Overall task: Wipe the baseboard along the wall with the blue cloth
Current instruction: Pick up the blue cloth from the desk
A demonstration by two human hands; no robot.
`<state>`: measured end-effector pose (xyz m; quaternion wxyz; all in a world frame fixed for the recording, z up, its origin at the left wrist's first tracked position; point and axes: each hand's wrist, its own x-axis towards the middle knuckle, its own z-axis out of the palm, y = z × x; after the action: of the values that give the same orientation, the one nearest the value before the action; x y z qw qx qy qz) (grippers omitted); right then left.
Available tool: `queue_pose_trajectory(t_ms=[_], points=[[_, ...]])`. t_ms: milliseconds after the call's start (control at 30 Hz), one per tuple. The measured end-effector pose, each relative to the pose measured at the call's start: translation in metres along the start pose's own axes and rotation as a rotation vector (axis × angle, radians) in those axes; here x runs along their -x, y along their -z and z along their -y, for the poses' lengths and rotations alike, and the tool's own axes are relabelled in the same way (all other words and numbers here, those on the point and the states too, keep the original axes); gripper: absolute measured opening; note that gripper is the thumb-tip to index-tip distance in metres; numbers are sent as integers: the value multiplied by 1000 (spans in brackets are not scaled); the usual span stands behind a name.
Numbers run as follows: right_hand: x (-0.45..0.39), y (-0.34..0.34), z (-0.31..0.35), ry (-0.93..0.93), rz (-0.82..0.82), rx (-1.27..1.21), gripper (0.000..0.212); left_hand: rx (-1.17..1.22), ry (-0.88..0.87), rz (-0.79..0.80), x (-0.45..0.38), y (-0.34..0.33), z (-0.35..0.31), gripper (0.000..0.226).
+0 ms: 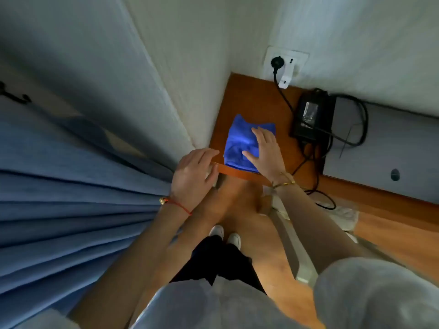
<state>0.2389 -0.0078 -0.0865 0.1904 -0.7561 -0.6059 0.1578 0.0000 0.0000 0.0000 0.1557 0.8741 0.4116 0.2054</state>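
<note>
A folded blue cloth [240, 141] lies on a brown wooden top [256, 103] set into the corner of two white walls. My right hand [266, 150] rests flat on the cloth's right half, fingers spread and not curled around it. At the top's front left corner, my left hand [192, 176] grips the edge, fingers over it and thumb against its front face. No baseboard can be made out; the foot of the walls is hidden behind the wooden top and the curtain.
A black power adapter [313, 115] with looped cables lies on the top, right of the cloth, plugged into a white wall socket [286, 62]. A grey flat surface [384, 143] lies further right. Blue curtain [71, 198] folds fill the left. My legs and white shoes [225, 233] stand on wooden floor.
</note>
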Motion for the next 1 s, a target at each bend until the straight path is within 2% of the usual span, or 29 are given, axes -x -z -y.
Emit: queue_pose_trajectory(t_ms=[167, 400, 600, 800, 1000], points=[[-4, -8, -5, -63, -4, 54, 75, 1, 36, 21, 4, -4, 6, 34], [1, -13, -2, -106, -76, 163, 51, 13, 65, 103, 5, -2, 7, 40], [34, 9, 10, -184, -159, 60, 47, 21, 62, 188, 1, 6, 3, 38], [111, 60, 26, -275, -271, -63, 51, 49, -33, 208, 3, 12, -2, 34], [210, 101, 46, -431, -401, -66, 51, 93, -241, 273, 10, 14, -32, 30]])
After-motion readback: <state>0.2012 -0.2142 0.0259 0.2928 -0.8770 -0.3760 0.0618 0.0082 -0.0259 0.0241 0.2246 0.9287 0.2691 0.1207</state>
